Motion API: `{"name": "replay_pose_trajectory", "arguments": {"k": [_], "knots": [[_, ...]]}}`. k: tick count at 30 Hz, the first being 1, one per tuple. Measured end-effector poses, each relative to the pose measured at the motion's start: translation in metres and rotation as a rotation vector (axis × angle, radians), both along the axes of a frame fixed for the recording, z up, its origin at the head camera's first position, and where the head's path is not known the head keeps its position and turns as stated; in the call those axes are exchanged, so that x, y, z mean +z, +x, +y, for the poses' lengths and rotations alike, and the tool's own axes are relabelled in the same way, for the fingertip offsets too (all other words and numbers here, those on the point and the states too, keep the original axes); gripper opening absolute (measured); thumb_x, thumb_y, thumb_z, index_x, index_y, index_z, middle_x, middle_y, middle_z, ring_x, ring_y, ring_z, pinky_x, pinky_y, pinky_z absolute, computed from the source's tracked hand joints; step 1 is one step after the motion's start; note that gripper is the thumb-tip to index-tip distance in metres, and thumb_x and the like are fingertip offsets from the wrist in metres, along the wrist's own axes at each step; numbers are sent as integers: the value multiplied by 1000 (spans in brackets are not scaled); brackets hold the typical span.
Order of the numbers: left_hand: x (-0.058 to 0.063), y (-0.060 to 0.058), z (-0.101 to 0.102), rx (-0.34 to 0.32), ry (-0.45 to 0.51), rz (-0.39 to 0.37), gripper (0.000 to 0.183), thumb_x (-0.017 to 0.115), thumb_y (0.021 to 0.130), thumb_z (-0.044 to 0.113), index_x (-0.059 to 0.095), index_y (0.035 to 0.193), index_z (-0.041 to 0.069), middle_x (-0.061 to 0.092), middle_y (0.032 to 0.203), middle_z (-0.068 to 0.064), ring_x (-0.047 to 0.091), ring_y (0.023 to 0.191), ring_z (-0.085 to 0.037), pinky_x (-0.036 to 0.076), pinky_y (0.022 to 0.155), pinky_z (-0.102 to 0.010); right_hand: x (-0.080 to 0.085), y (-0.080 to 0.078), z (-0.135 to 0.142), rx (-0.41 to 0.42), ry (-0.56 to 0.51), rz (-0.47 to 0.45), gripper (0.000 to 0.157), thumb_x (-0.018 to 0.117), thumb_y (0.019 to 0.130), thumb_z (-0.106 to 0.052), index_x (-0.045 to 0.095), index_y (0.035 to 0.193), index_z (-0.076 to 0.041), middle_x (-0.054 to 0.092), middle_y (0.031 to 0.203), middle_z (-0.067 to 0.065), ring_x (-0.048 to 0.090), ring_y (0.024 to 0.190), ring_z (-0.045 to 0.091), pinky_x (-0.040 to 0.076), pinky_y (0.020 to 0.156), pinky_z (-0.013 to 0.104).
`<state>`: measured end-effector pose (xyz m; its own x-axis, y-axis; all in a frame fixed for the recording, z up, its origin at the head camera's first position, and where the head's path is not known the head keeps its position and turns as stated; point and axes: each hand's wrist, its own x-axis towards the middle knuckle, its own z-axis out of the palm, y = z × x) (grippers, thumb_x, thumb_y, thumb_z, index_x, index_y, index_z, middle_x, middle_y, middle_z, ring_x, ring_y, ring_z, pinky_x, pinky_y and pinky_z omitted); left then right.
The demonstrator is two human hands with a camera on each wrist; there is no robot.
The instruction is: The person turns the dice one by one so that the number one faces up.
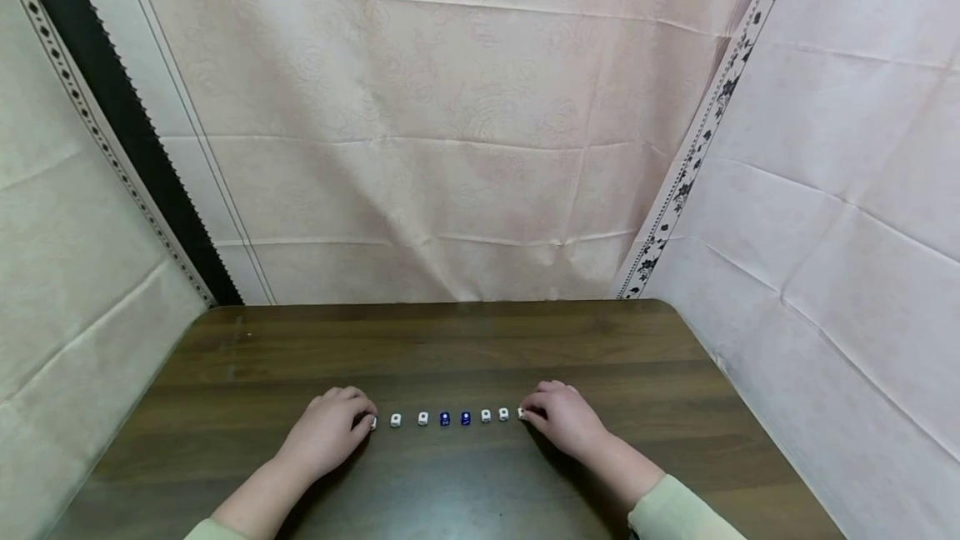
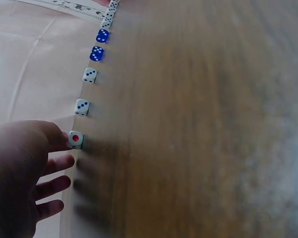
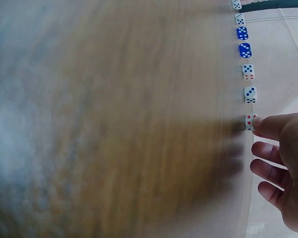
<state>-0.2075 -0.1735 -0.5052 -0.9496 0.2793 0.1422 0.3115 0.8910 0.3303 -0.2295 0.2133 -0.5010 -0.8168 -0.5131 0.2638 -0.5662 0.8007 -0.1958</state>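
Observation:
A row of small dice runs across the dark wooden table [image 1: 450, 482]. At its left end my left hand [image 1: 324, 432] pinches a white die [image 2: 75, 140] that shows a red pip in the left wrist view; the other fingers are spread apart. My right hand [image 1: 567, 421] pinches the white die [image 3: 250, 122] at the right end between thumb and finger, and that die is partly covered. Between the hands stand two blue dice [image 1: 445, 419] side by side, with two white dice [image 1: 423, 418] to their left and two more white dice [image 1: 486, 416] to their right.
A pale cloth [image 1: 450, 148] hangs behind the far table edge. More pale cloth [image 1: 847, 215] stands along the right side, with a black floral border, and another cloth [image 1: 67, 273] along the left.

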Motion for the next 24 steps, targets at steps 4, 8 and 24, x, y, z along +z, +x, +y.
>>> {"name": "replay_pose_trajectory", "arguments": {"k": [4, 8, 24], "knots": [[0, 0, 0, -5, 0, 13, 6, 68, 94, 25, 72, 90, 27, 65, 104, 6, 61, 107, -26, 44, 95, -53, -1, -1, 0, 3, 2, 0, 6, 74, 90, -24, 76, 93, -20, 64, 87, -11, 59, 85, 11, 49, 76, 39], [1, 0, 0, -8, 6, 22, 5, 68, 94, 24, 72, 91, 26, 66, 104, 5, 61, 107, -27, 45, 95, -53, -1, -1, 0, 3, 7, -1, 6, 73, 91, -24, 76, 93, -19, 64, 87, -11, 59, 85, 12, 49, 76, 39], [1, 7, -5, -12, 31, 12, 8, 73, 90, 23, 70, 97, 25, 66, 108, 6, 60, 110, -26, 44, 96, -53, -2, -1, 0, -8, 6, 2, 6, 74, 90, -25, 76, 93, -20, 63, 87, -12, 59, 85, 11, 49, 76, 39]]}}
